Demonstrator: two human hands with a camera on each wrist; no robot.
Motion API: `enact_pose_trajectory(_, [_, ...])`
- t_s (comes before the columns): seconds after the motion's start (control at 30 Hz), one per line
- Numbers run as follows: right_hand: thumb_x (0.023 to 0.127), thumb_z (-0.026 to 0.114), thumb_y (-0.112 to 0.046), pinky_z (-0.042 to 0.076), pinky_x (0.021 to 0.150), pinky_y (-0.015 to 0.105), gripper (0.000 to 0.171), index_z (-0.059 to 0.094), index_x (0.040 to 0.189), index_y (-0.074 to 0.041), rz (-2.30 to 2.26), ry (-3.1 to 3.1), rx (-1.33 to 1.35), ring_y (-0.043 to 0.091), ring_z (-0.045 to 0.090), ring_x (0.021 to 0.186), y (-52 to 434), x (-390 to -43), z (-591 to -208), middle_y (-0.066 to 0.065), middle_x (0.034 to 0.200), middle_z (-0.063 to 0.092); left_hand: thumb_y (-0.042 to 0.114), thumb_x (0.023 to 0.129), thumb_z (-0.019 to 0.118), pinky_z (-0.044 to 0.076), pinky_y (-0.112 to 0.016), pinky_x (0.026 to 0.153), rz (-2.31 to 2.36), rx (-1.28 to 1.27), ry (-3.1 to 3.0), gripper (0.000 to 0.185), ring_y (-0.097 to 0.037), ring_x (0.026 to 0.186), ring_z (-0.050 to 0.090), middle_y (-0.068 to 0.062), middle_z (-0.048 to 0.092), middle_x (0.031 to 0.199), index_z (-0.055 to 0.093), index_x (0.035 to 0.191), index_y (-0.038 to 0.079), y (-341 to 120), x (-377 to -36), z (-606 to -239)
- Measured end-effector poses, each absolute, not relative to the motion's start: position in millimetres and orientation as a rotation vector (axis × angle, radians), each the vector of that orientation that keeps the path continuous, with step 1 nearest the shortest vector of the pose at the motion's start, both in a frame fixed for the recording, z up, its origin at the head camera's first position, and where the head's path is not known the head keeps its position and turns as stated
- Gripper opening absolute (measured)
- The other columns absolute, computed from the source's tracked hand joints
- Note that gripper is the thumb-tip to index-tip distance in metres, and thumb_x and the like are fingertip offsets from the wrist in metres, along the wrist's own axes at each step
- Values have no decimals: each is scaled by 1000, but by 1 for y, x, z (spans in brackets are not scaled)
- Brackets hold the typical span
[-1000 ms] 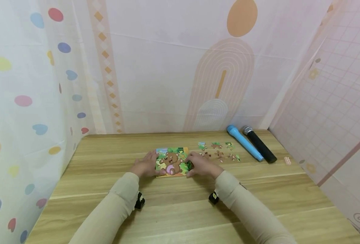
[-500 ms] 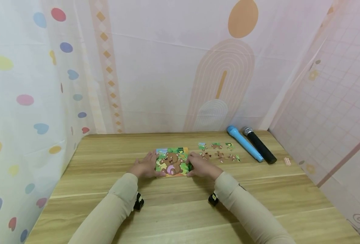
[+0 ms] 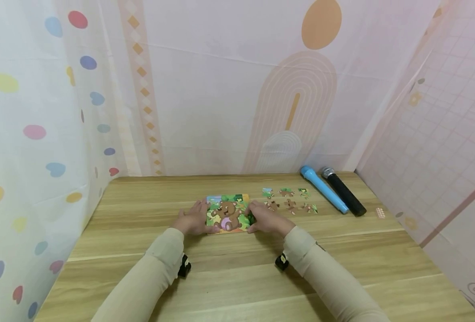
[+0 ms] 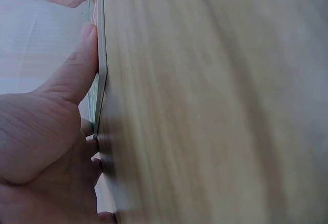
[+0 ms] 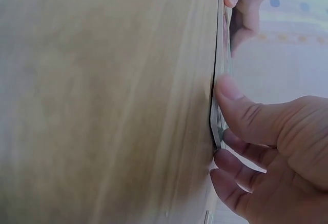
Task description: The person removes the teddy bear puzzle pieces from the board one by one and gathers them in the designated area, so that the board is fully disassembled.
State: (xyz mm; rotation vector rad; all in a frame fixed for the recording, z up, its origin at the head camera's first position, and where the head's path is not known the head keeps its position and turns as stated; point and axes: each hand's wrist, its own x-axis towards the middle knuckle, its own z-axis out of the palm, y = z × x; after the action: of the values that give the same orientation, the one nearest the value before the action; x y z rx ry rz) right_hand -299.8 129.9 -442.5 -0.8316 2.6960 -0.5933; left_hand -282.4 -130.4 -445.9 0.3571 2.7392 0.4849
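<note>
Both hands, left (image 3: 191, 220) and right (image 3: 266, 219), lay apart with fingers nearly straight, pressing the puzzle (image 3: 228, 213) edges mid-tabletop (image 3: 237, 268).

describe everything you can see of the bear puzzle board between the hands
The puzzle board is a thin, flat, roughly square card lying face up on the wooden table. Its picture shows a brown cartoon bear with a pink belly on green foliage, with orange along the edges. The left hand rests against its left side, thumb along the near edge, and the right hand touches its right side. The wrist views show its thin edge, seemingly layered.
</note>
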Motion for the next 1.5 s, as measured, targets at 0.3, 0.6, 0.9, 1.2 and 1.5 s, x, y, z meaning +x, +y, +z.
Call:
enact_pose_trajectory(0.3, [85,74,-16,46,98,36,50,51,127,-2,-630,2669,-870,22,53,115,131,-298,-441,9,123,54,57,85,65,-2,-70,109,496,329,2719,101,-34,149,0,-16,-4,162,14,154,3,-128,-282,-444])
enact_pose_trajectory(0.6, [88,71,-16,45,99,37,53,48,133,-1,-541,2691,-916,24,50,117,129,-298,-440,11,124,53,59,86,61,1,-70,110,483,310,2712,101,-34,149,-1,-17,-3,162,12,154,3,-126,-281,-437])
enact_pose_trajectory(0.9, [88,70,-13,45,99,38,55,45,135,1,-561,2676,-920,25,49,117,130,-297,-440,12,124,53,65,88,53,1,-71,109,475,219,2716,105,-33,149,1,-18,-1,162,6,154,-2,-117,-280,-435])
enact_pose_trajectory(1.2, [89,70,-16,45,99,37,54,45,135,-2,-542,2672,-924,24,49,119,130,-297,-440,10,126,52,68,87,51,13,-80,100,354,100,2761,110,-35,149,0,-19,-3,161,4,152,-6,-98,-283,-441])
enact_pose_trajectory(1.5, [88,71,-11,45,97,37,54,45,134,-1,-612,2640,-922,20,49,112,130,-299,-440,9,120,51,66,85,57,13,-83,96,367,50,2777,107,-35,149,-2,-21,-3,161,11,152,-4,-92,-283,-443])
